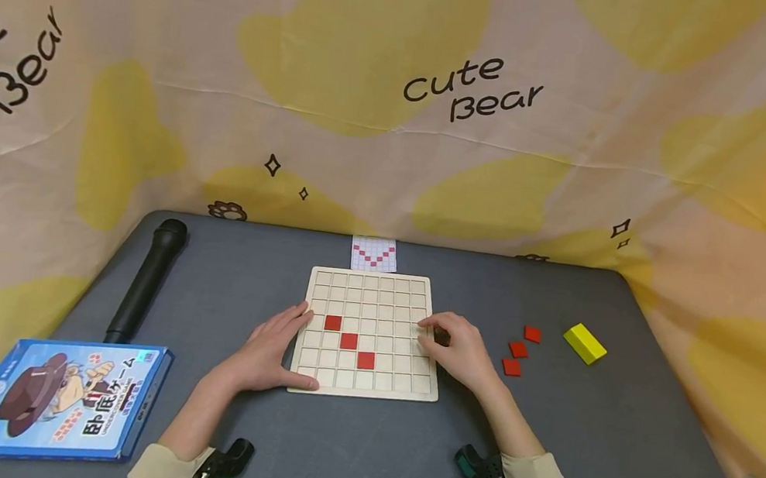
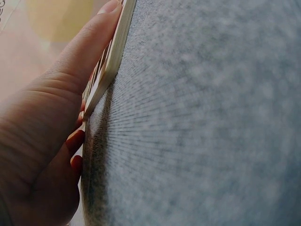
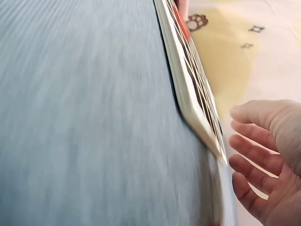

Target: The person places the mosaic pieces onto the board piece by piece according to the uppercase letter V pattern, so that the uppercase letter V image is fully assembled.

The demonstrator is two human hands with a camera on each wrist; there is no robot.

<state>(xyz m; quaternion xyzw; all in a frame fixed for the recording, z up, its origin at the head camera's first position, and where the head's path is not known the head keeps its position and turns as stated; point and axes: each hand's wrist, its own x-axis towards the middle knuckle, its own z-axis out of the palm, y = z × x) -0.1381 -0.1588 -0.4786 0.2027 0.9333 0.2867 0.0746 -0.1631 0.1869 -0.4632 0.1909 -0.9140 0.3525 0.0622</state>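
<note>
A pale wooden grid board [image 1: 390,384] lies on the table, with three red square tiles [image 1: 349,341] set in its cells along a diagonal. My left hand [image 1: 266,351] rests at the board's left edge: the thumb lies straight on the near corner and the fingers reach along the side. At the right edge is my right hand [image 1: 459,348], its index finger and thumb apart over the rightmost cells. In the right wrist view that hand [image 3: 273,155] has loosely bent fingers and nothing visible between them. Three loose red tiles [image 1: 518,350] lie to its right.
A small card [image 1: 374,254] with a pink V-shaped grid pattern lies behind the board. Beyond the loose tiles is a yellow block [image 1: 585,344]. On the left are a black microphone [image 1: 147,280] and a blue box [image 1: 58,399]. Patterned cloth [image 1: 364,151] hangs behind the table.
</note>
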